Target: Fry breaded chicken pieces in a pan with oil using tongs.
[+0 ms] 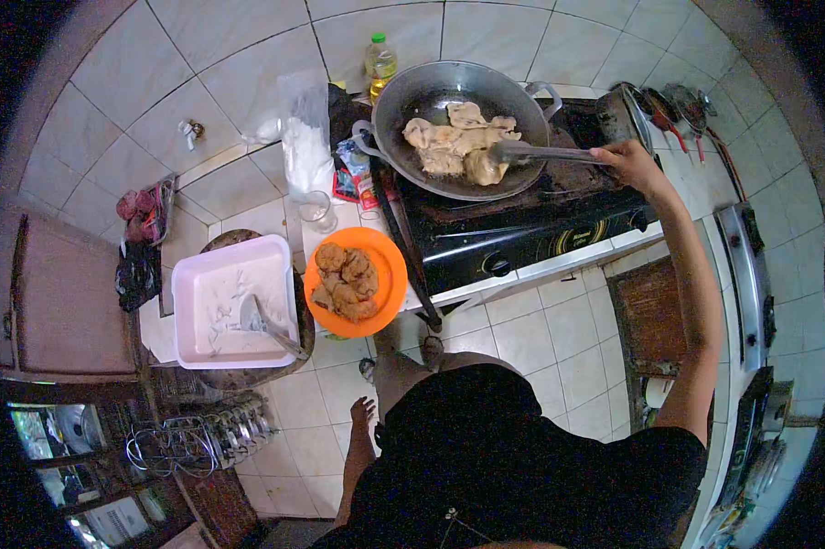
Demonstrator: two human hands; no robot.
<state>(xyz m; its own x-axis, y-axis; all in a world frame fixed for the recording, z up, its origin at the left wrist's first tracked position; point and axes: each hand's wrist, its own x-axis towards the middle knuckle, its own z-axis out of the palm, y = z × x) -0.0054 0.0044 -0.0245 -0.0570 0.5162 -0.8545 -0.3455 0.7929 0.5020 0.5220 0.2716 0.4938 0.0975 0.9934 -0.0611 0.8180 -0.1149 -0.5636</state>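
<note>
My right hand (630,165) grips the handle of a metal spatula (550,152), whose blade rests among pale battered pieces (454,141) in a large wok (392,89) on the gas stove. My left hand (362,410) hangs low at my side, holding nothing, its fingers apart. Left of the stove, browned fried pieces (347,281) are piled on an orange plate (393,302). Beside it stands a pale pink basin (183,295) of white batter, with a ladle (265,322) leaning inside. The wok's contents under the spatula blade are partly hidden.
Behind the wok stands a bottle of oil (381,68). A clear bag of white powder (304,154), a drinking glass (318,211) and small packets (366,191) sit near the stove's left side. Utensils (683,113) lie at the right. A metal rack (200,439) stands lower left.
</note>
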